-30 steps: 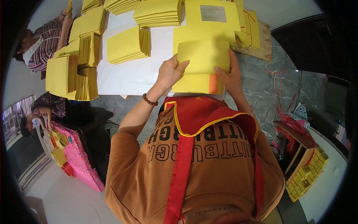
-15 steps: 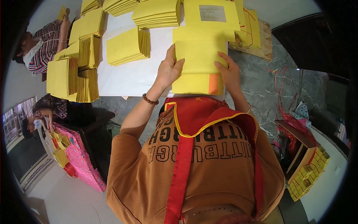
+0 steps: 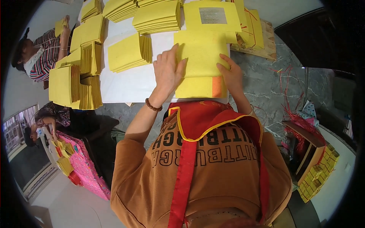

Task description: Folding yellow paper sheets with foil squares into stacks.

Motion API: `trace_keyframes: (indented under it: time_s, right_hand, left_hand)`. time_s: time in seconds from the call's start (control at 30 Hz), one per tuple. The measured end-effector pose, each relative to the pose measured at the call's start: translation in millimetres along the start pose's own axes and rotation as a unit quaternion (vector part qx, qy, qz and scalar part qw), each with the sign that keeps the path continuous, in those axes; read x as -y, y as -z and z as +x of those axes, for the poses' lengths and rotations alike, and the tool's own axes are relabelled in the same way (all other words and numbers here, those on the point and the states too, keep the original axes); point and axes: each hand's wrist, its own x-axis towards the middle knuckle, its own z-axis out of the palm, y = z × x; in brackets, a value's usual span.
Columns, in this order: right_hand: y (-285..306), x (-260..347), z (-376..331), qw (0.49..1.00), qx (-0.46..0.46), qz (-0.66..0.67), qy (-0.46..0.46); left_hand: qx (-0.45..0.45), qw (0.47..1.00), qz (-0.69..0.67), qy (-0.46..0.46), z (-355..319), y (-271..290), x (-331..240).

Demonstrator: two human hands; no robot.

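Left hand (image 3: 167,69) now spreads wider at the yellow sheet's (image 3: 201,53) nine o'clock; right hand (image 3: 232,75), fingers apart, touches three. I judge it light, creasable: hold opposite edges.

Toward 5 o'clock from the middle of the view, block-capital lettering (image 3: 213,154) ran in rows across the chest of a brown fabric sweatshirt (image 3: 224,182), upside down to the camera. One row was solid black; the next, on its 6 o'clock side, was hollow and dark-outlined. A red, yellow-edged cloth apron (image 3: 216,117) and its red strap (image 3: 185,167) hid parts of them.
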Motion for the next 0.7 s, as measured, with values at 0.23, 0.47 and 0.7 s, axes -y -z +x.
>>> trace_keyframes:
  time_s: [0.23, 0.47, 0.7]
  right_hand:
    - [-4.4, -6.0, -0.9, 0.998, -0.021, 0.064, 0.015]
    - [-11.9, 1.1, -17.3, 0.926, -0.112, -0.308, 0.187]
    - [-22.3, -33.0, -24.3, 0.985, -0.084, 0.148, 0.003]
  left_hand:
    - [0.007, 0.973, 0.052, -0.226, 8.1, -44.5, -20.5]
    - [0.066, 0.955, 0.154, -0.247, 4.5, -60.3, -9.7]
    - [0.069, 0.953, 0.162, -0.246, 6.5, -62.3, -10.5]
